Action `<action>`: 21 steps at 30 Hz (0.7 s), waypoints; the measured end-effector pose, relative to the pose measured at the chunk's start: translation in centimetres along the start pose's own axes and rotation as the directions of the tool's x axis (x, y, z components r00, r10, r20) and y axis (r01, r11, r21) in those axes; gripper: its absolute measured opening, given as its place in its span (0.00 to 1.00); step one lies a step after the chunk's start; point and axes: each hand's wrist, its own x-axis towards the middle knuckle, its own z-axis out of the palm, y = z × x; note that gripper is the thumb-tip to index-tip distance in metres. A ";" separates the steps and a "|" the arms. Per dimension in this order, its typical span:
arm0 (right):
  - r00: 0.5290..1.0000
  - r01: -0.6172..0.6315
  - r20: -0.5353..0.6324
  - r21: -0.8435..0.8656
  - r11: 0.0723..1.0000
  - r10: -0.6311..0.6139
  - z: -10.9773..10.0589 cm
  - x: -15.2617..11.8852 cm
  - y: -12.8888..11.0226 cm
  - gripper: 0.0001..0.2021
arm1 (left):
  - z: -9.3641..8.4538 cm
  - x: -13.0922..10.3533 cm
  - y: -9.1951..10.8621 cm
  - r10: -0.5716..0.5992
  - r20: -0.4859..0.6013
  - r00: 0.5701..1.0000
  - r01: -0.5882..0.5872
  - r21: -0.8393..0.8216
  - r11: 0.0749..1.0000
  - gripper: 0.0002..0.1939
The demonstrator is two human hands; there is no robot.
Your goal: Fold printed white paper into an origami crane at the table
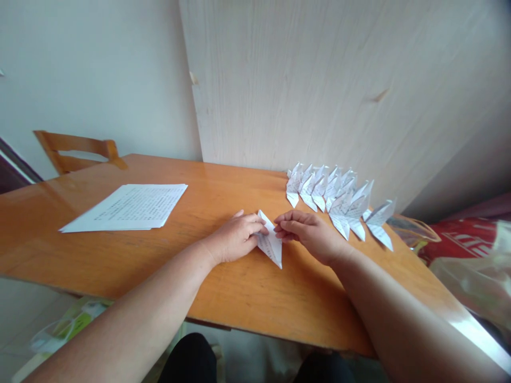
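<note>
Bare forearms over a wooden table, left hand half-open, fingers resting on folded paper between the hands, right hand curled at its edge, pinch unclear, paper stack left, folded pieces right.

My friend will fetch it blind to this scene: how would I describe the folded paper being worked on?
On the wooden table, look between the left hand and right hand. The folded paper there lies flat, whereas the folded pieces further right stand with raised points.

Folded printed paper lies flat beneath the left hand.
</note>
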 end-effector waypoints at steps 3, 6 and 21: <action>0.998 -0.044 0.044 0.245 0.969 0.034 0.7 0.5 0.8 0.09 | -0.1 0.0 0.1 0.002 0.015 1.000 -0.002 -0.015 1.000 0.18; 0.995 -0.090 0.069 0.335 0.938 0.071 1.1 0.8 1.2 0.07 | -0.1 0.0 0.1 -0.004 0.029 1.000 0.005 -0.030 1.000 0.14; 0.968 -0.251 0.082 0.245 0.936 0.238 1.4 0.4 0.8 0.04 | -0.2 -0.1 -0.2 -0.204 0.051 0.978 0.209 -0.174 0.962 0.14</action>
